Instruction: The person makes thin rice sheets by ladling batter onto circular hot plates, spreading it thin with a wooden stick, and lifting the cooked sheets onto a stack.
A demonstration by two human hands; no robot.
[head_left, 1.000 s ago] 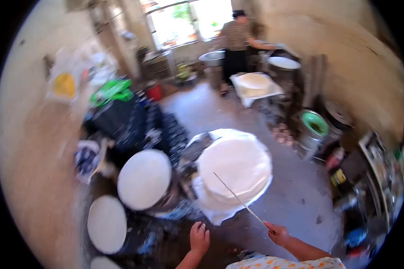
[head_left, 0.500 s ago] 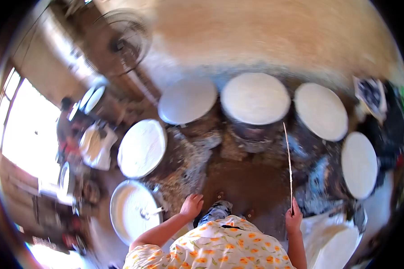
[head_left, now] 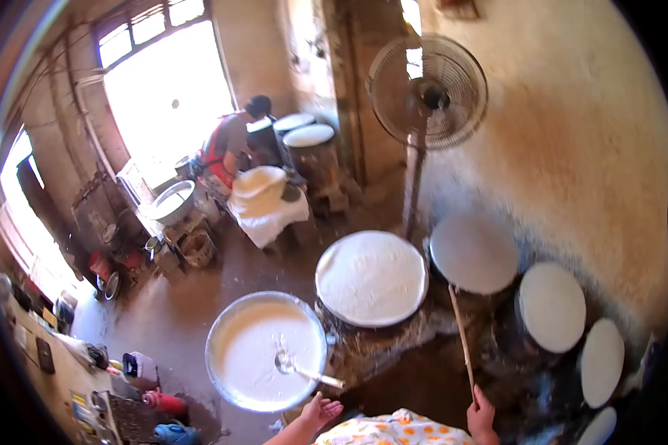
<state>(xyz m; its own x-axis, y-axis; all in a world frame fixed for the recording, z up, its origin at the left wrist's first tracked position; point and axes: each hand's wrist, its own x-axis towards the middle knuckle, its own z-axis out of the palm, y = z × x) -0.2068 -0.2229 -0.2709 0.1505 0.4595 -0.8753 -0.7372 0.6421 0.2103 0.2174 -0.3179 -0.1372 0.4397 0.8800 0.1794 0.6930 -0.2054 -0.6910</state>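
My right hand (head_left: 482, 415) is closed around the lower end of a long thin wooden stick (head_left: 462, 345). The stick's upper tip reaches the near edge of a round greyish-white disc (head_left: 473, 254). My left hand (head_left: 320, 411) is empty, palm turned up and fingers apart, just below the handle of a ladle (head_left: 304, 371). That ladle rests in a wide metal basin (head_left: 214, 348) of milky white liquid, its handle over the rim. Beyond the basin lies a large round pan (head_left: 371, 278) with a white, slightly uneven surface.
More white round tops (head_left: 552, 306) curve along the wall on the right. A pedestal fan (head_left: 428, 93) stands behind them. Farther back, another person (head_left: 226, 144) bends beside a stack of pale round sheets (head_left: 258, 189). A red flask (head_left: 165, 403) is at lower left.
My view has swung left, bringing the fan, basin and other person toward the middle. My left hand has turned palm up near the ladle handle. The right hand still grips the stick.
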